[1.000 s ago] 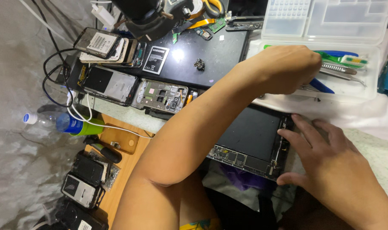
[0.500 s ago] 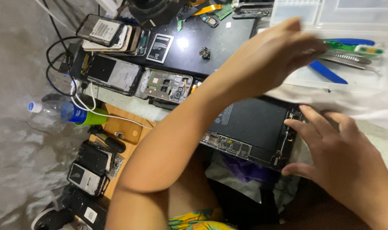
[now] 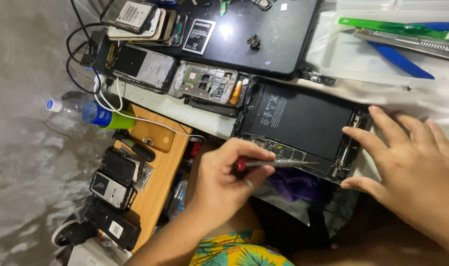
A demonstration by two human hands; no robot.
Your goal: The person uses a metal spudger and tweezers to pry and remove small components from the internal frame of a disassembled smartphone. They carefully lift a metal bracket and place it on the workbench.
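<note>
Gripping a red-handled screwdriver (image 3: 276,163), left hand (image 3: 224,182) aims its shaft rightward over the opened tablet (image 3: 303,128)'s near edge; right hand (image 3: 412,162), fingers spread, presses the tablet's right edge.

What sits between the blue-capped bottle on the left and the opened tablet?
In the head view, between the bottle and the opened tablet runs a white cable across a wooden board, over the bench edge.
</note>
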